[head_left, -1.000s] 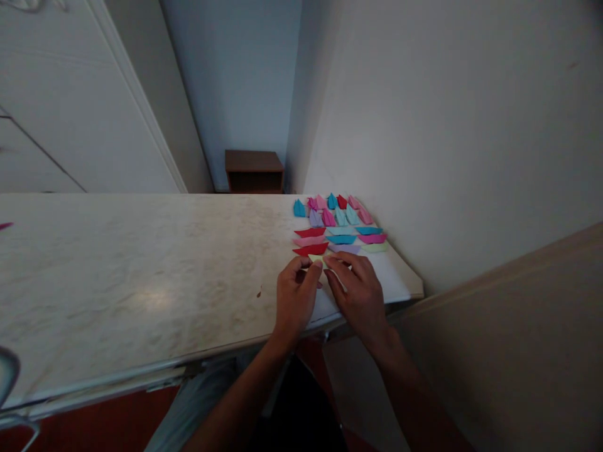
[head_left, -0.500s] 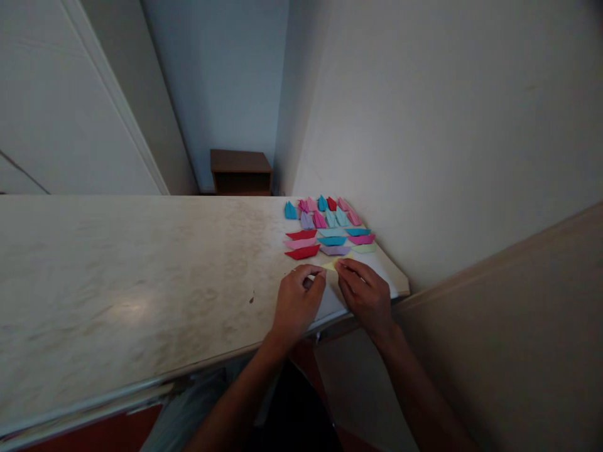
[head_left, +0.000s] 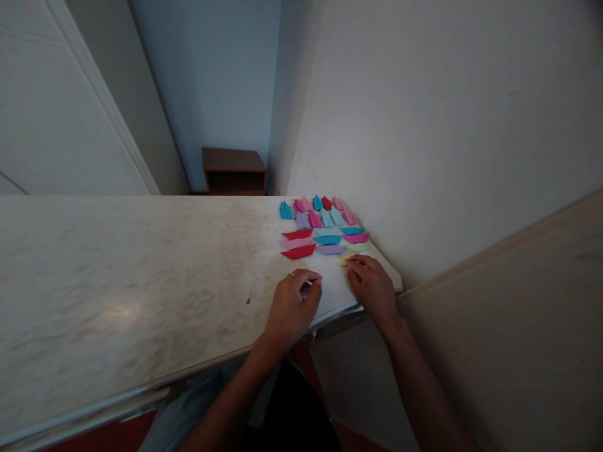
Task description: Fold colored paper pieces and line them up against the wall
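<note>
While my right hand (head_left: 372, 287) pinched the yellow paper (head_left: 342, 260) near the bench's (head_left: 164, 270) right edge, I judged it light, easily creased, best edge-held; my left hand (head_left: 293, 302) curled, contents unclear.

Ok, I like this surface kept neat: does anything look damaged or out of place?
One thing: a small dark-brown mark on the pale, mottled tabletop, left of the bare left hand. It contrasts with the surface; stain or chip, I can't tell.

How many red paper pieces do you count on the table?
3. One red piece sits in the back row, right of a blue one. Two red strips lie nearer: one behind the pink strip, one in front. The right hand could hide more.
</note>
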Demonstrator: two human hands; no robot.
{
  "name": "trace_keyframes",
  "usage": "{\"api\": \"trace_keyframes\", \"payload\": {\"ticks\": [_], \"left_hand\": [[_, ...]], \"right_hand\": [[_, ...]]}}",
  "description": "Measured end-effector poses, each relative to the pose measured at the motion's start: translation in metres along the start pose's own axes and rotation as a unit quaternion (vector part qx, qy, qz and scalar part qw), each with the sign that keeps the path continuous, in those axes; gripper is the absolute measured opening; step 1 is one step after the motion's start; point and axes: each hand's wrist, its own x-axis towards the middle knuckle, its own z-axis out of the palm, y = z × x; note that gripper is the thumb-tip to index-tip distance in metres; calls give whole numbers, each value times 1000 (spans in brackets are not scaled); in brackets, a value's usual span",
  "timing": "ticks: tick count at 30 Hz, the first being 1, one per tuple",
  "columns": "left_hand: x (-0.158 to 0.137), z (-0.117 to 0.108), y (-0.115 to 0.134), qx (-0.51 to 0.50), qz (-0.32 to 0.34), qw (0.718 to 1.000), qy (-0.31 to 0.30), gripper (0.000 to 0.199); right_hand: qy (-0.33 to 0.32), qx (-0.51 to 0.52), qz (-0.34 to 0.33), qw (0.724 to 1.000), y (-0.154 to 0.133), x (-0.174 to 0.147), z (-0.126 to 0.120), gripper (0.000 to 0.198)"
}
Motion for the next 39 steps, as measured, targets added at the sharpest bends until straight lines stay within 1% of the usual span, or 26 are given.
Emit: {"api": "trace_keyframes", "payload": {"ticks": [5,9,13,17,21,26,28,32,34,37,39], "left_hand": [[-1,-1,1,-4,4,1000,0,16],[-3,-2,0,-9,14,1000,-4,17],[-7,-11,-1,-30,7,1000,4,17],[-13,-36,-4,-44,-19,998,48,17],[-25,-78,-11,-34,-42,992,117,17],[-54,-142,-20,9,-75,975,208,16],[-69,-168,-22,30,-83,965,245,16],[-99,-221,-29,72,-102,944,304,19],[-110,-250,-36,93,-115,932,332,22],[-119,-297,-50,137,-122,912,367,24],[-121,-328,-59,190,-133,894,384,24]], "right_hand": [[11,22,6,1000,1,0,0,24],[24,48,11,999,-13,-1,-5,25],[13,134,-15,991,-52,4,-11,22],[-22,251,-30,967,-105,16,-6,23],[-46,323,-30,945,-157,29,7,25],[-73,399,-41,913,-224,41,20,23],[-102,427,-52,897,-253,43,23,22],[-203,464,-70,859,-309,47,29,15],[-237,471,-70,847,-335,50,33,11],[-253,484,-66,835,-371,54,38,14],[-253,493,-68,829,-393,55,42,15]]}}
